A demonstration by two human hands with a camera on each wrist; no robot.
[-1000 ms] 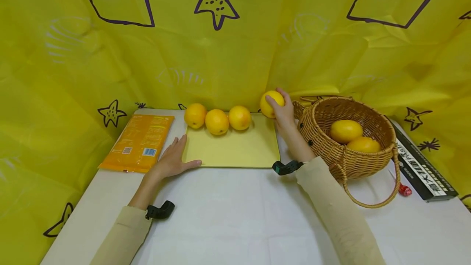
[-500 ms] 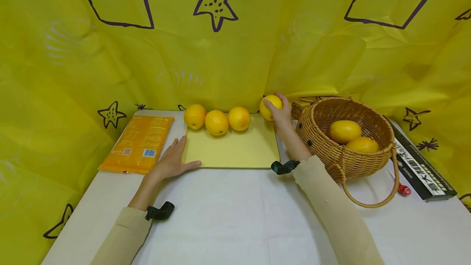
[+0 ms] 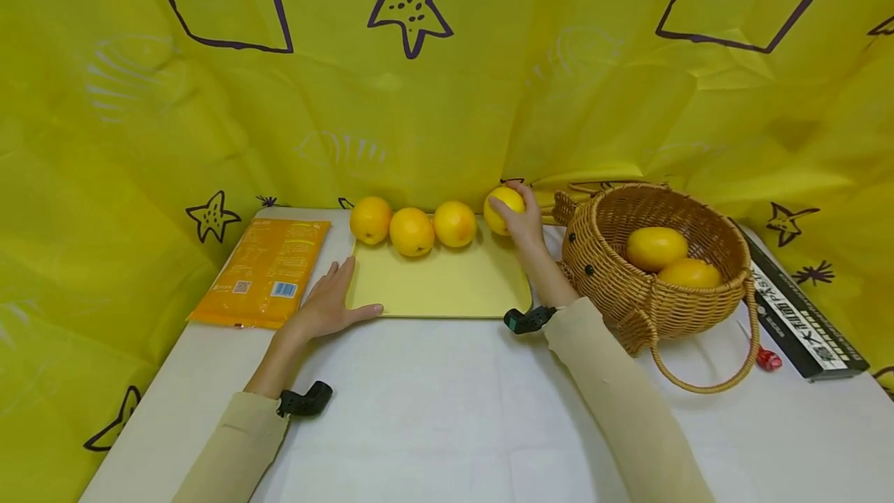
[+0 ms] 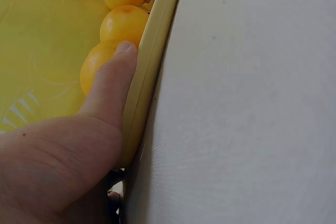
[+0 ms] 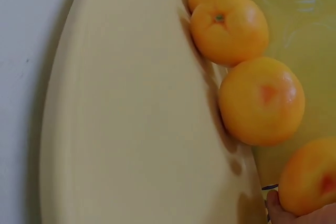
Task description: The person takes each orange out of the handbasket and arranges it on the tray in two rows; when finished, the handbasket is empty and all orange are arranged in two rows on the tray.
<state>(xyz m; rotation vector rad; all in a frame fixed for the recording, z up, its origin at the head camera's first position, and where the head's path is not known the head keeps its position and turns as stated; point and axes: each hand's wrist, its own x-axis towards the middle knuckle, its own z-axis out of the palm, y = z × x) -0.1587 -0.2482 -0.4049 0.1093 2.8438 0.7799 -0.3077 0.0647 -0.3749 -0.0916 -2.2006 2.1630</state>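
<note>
The right hand (image 3: pixel 525 222) pinches an orange (image 3: pixel 506 197) between thumb and fingers at the far right corner of the yellow board (image 3: pixel 440 286). The left hand (image 3: pixel 327 303) lies spread at the near left corner, thumb at the near edge. Three more oranges (image 3: pixel 412 233) line the far edge. A wicker basket (image 3: pixel 628 293) stands beyond the right edge.

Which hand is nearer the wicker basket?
The right hand: it holds an orange just left of the wicker basket. The left hand is farther, at the left end of the yellow board.
</note>
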